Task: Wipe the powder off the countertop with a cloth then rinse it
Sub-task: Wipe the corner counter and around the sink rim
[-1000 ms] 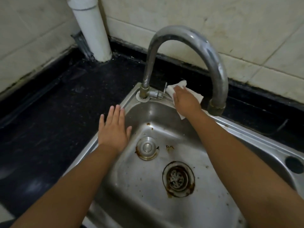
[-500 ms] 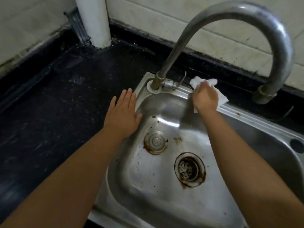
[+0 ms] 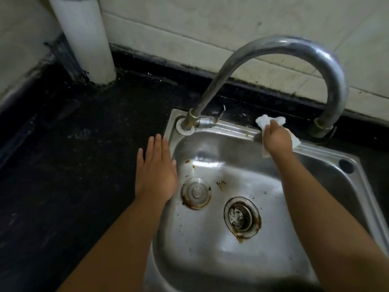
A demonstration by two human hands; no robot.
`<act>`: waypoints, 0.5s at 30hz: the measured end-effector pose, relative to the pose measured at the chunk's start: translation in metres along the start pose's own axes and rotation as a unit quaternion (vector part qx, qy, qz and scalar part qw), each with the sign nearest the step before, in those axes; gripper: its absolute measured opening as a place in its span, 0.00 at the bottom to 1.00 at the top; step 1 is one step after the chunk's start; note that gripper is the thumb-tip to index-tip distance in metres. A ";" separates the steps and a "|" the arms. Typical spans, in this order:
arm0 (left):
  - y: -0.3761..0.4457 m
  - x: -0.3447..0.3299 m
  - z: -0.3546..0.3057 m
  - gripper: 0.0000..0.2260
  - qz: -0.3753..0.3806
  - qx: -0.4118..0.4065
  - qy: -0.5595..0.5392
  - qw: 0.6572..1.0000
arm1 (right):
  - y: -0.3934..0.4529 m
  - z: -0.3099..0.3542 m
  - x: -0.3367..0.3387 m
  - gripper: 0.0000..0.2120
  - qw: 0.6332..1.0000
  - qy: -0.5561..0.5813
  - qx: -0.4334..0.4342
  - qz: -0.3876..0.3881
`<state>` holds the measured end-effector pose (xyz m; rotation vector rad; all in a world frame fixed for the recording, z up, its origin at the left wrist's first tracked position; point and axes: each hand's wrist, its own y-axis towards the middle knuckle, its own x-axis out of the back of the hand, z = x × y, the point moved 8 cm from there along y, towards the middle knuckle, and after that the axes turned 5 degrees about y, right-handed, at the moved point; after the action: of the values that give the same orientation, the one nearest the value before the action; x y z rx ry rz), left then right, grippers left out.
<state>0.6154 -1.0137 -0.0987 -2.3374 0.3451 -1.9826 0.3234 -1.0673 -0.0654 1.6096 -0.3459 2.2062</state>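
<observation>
Currently, right hand (image 3: 277, 140) grasps the white cloth (image 3: 265, 121) against the sink (image 3: 328, 163) back rim, at 2 o'clock from the drain (image 3: 242, 217). Left hand (image 3: 155, 173) lies released, fingers straight, apparently resting on the sink's left rim beside the countertop (image 3: 73, 165). No legible markings.

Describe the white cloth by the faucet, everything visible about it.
The cloth is white, thin and crumpled, looking more like a paper towel or soft rag. It lies on the back rim of the steel sink, between the tap's base and its spout end. The right hand covers its middle, fingers curled over it and pressing it down. A bunched end sticks out past the fingertips toward the dark countertop; another corner shows beside the wrist, hanging slightly over the basin. No water is running on it.
</observation>
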 end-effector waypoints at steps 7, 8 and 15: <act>0.002 0.001 -0.001 0.25 0.001 -0.001 -0.006 1.000 | 0.012 0.106 -0.062 0.08 0.987 0.043 0.057 0.144; 0.001 0.001 -0.001 0.25 0.000 0.000 -0.002 1.000 | 0.014 0.110 -0.064 0.13 0.981 0.047 0.081 0.168; 0.000 0.003 -0.001 0.25 -0.002 -0.004 -0.006 1.000 | 0.003 0.024 -0.030 0.21 0.988 0.045 0.096 0.109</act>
<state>0.6150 -1.0140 -0.0958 -2.3545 0.3490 -1.9729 0.3511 -1.0846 -0.0859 1.6281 -0.3029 2.5379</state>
